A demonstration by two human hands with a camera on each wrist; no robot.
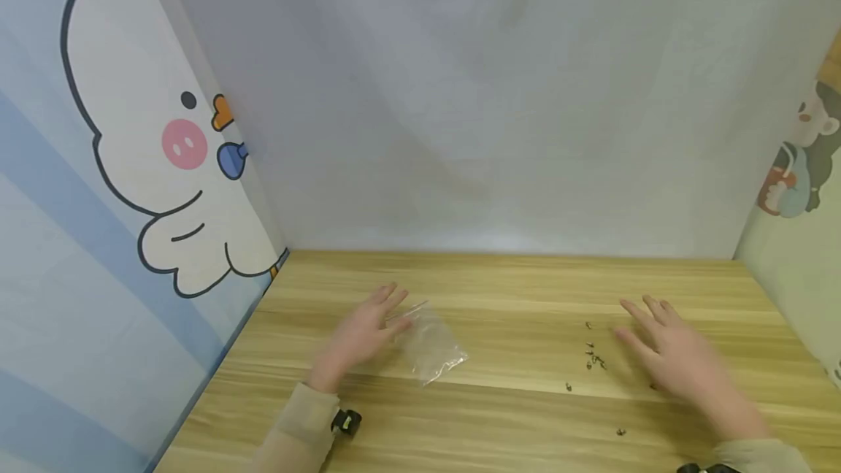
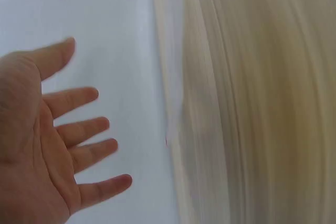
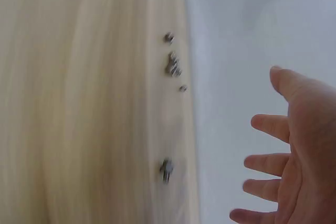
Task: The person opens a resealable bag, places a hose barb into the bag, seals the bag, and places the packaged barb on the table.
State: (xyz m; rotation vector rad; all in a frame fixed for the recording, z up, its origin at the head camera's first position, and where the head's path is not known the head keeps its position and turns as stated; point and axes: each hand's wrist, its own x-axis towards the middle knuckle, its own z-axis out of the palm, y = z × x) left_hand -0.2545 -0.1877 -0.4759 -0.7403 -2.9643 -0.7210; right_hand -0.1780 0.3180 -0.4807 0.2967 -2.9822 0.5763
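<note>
While both hands are spread over the tbl. (image 1: 499,414), the L hand (image 1: 358,336) is at the clear plastic bag (image 1: 430,347) and the R hand (image 1: 683,356) is just R of some small metal pcs. (image 1: 596,360). L fingers are straight & apart, thumb out; in the head view thumb and fingertips overlap the bag's upper L edge, but can't tell if they touch it or are just above it. Bag lies flat-ish and askew, approx. mid-tbl., shiny along its lower R edge. R fingers are likewise fanned, thumb pointing twd. the metal pcs. w/ a gap btwn. Most pcs. sit in a loose cluster; one is a bit beyond it, one nearer the wearer & slightly L, another lower down by itself, and one right by the edge of the R hand. They're too small to name for sure, tho the R wrist view shows one w/ a wider head and a short shank. Both wrist views are blurry on the tbl. side. Beige L sleeve (image 1: 298,422) has a blk. device (image 1: 346,422) at the cuff; R sleeve (image 1: 762,456) is partly cut off at the bottom. Tbl. is wood-grain, w/ a plain pale backdrop (image 1: 493,108) behind, a white cartoon bird (image 1: 131,71) on the blue-striped L side, and a cartoon figure (image 1: 796,174) on the R.
</note>
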